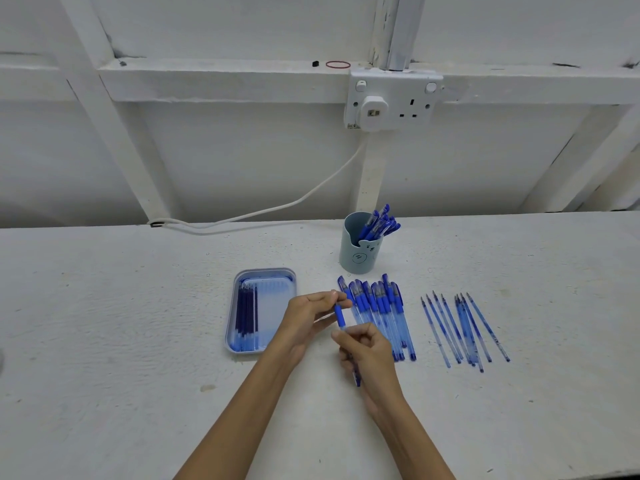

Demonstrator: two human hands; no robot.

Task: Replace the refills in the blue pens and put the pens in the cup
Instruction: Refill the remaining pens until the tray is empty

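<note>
Both hands hold one blue pen [340, 315] above the table. My left hand [310, 318] pinches its upper end by the blue grip. My right hand [367, 351] grips the clear barrel, whose lower tip sticks out below the palm. A row of blue pens [379, 313] lies just right of my hands. Several loose refills [464, 329] lie further right. A pale blue tray [264, 277] left of my hands holds several dark refills [246, 311]. The grey-blue cup [358, 254] behind the pens has several blue pens standing in it.
A white cable [277, 207] runs along the table's back edge up to a wall socket [393, 98] with a plugged adapter. A red rubber band [338, 64] lies on the wall ledge. The white table reaches left and right of the work area.
</note>
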